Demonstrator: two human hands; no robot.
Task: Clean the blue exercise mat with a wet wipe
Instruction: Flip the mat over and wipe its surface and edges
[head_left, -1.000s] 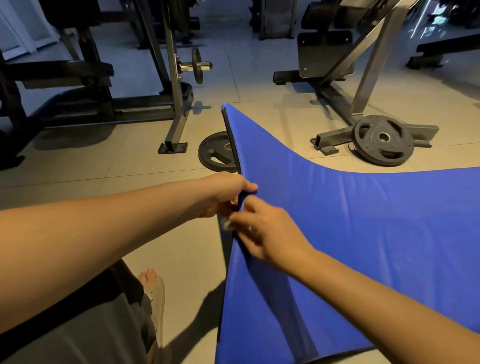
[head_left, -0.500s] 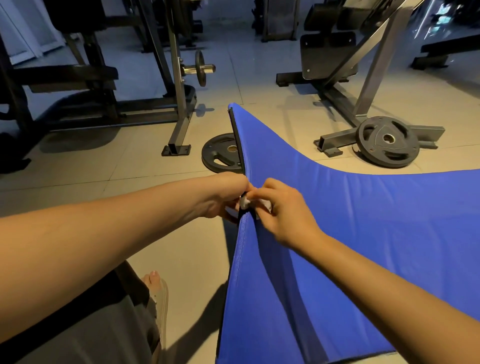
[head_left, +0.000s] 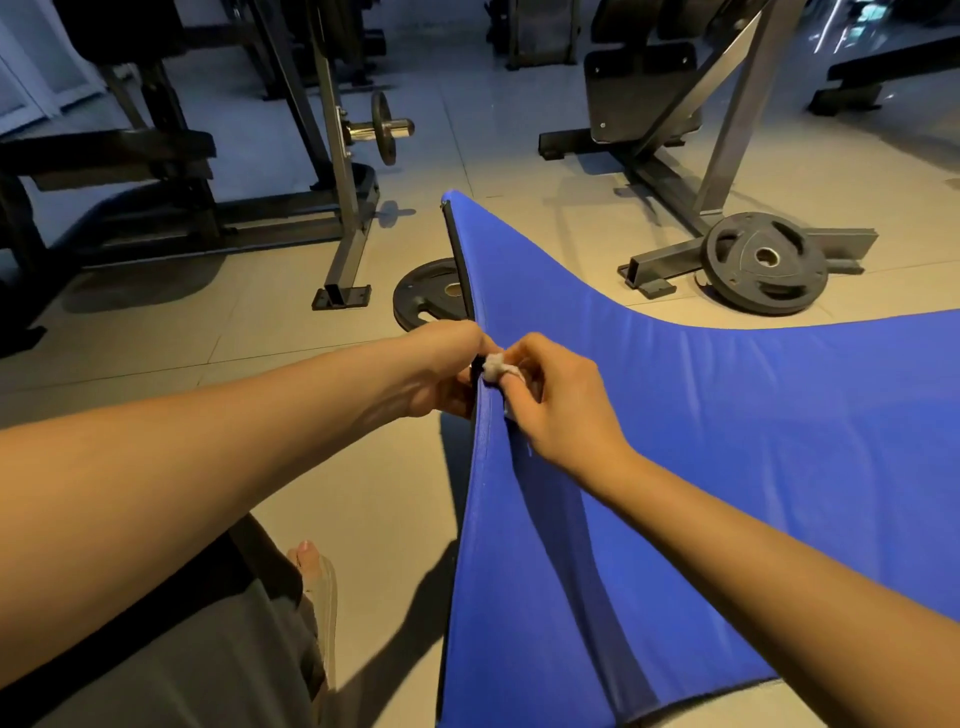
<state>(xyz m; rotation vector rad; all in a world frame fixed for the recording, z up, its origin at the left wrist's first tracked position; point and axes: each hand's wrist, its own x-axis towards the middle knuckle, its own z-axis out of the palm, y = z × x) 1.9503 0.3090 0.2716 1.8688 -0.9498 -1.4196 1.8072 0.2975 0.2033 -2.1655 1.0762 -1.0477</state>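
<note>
Raised edge of the mat (head_left: 727, 441) runs away from me up mid-view, rest draped right & down to the floor (head_left: 363, 493). Left hand (head_left: 441, 369) grips that edge from the left, fingers curled round it. Right hand (head_left: 561, 400) is just beside it on the blue side, fingers pinched narrow on a balled wipe (head_left: 496, 368) pressed to the edge, so next stroke prob follows the edge

Blue mat (head_left: 727, 441) w/ its left edge lifted off the tiled floor (head_left: 363, 467). Left hand (head_left: 447, 369) grips that edge; right hand (head_left: 556, 400) pinches a small white wipe (head_left: 493, 368) vs. the edge, just beside the left. Weight plate (head_left: 423, 301) behind the mat, another plate (head_left: 763, 262) by a machine frame (head_left: 727, 130).
</note>
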